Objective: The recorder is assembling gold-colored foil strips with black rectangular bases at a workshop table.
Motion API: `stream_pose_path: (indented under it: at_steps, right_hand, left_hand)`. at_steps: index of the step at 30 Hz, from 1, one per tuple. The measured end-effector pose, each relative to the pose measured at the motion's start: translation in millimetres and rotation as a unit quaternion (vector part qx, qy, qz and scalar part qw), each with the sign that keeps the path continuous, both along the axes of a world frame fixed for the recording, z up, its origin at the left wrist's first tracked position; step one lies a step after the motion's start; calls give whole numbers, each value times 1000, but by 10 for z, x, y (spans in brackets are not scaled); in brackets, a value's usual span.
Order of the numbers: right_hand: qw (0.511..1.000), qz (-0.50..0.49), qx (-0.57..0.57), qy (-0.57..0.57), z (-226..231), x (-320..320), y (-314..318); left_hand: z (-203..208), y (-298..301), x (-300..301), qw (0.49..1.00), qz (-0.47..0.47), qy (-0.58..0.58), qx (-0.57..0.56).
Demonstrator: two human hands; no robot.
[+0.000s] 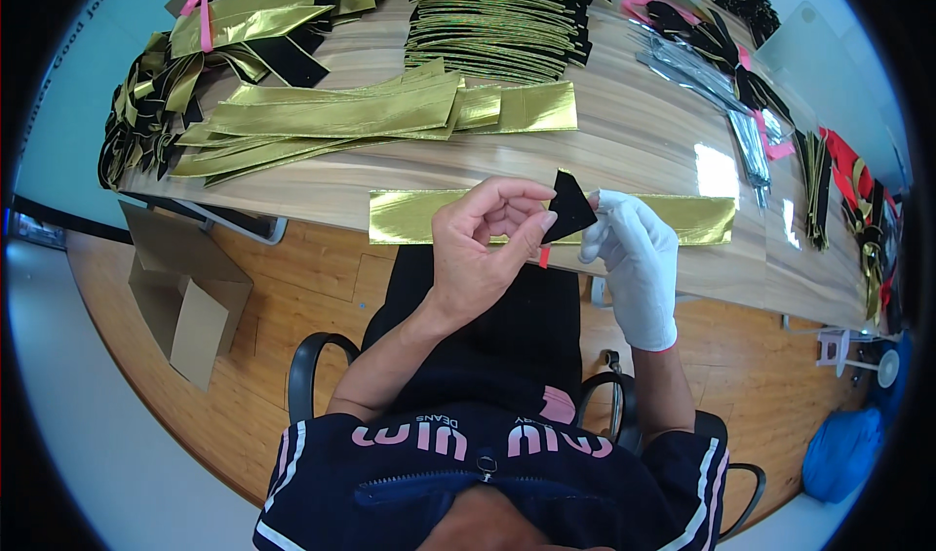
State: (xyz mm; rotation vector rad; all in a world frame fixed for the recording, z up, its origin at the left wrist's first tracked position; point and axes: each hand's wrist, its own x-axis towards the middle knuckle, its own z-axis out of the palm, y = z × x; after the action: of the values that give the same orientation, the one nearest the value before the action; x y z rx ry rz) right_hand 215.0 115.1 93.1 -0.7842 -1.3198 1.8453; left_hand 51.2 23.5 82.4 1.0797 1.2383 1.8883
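Observation:
A small, pointed black fabric piece [569, 210] with a thin gold edge is held up above the front edge of the table. My bare left hand [487, 244] pinches its left side between thumb and fingers. On its right side, my right hand [634, 258], in a white glove, has its curled fingers closed at the piece's edge. Behind both hands a long gold strip [697, 219] lies flat along the table edge, its middle hidden by them. A tiny red tab [544, 256] shows just below the left fingertips.
Loose gold strips [331, 112] lie overlapped beyond my hands, with a tall stack of black-and-gold strips [487, 24] behind them. Tied bundles [244, 24] fill the far left. Silver strips [697, 73] lie at the right. An open cardboard box [185, 288] stands on the floor.

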Motion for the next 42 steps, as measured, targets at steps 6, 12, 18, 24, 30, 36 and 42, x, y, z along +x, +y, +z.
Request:
stream_pose_path:
  at_steps: [6, 12, 18, 24, 30, 36, 42]
  right_hand:
    - [1000, 17, 17, 8, -2, 44, 18]
    - [998, 14, 44, -51, 77, -15, -47]
    - [998, 2, 43, -38, 58, 14, -35]
    - [999, -30, -2, 30, -40, 49, 50]
    - [999, -35, -6, 8, -1, 23, 31]
    - [999, -41, -5, 8, -37, 67, 103]
    - [994, -68, 43, -71, 105, 50, 406]
  left_hand:
    - [3, -2, -10, 1000, 8, 18, 15]
    - [-33, 5, -29, 995, 20, 93, 32]
    - [19, -59, -34, 999, -7, 20, 35]
    - [-15, -118, -85, 1000, 2, 26, 18]
    - [-72, -129, -58, 999, -1, 52, 2]
    - [-112, -120, -62, 996, 2, 90, 7]
    - [-153, -181, -131, 991, 22, 133, -4]
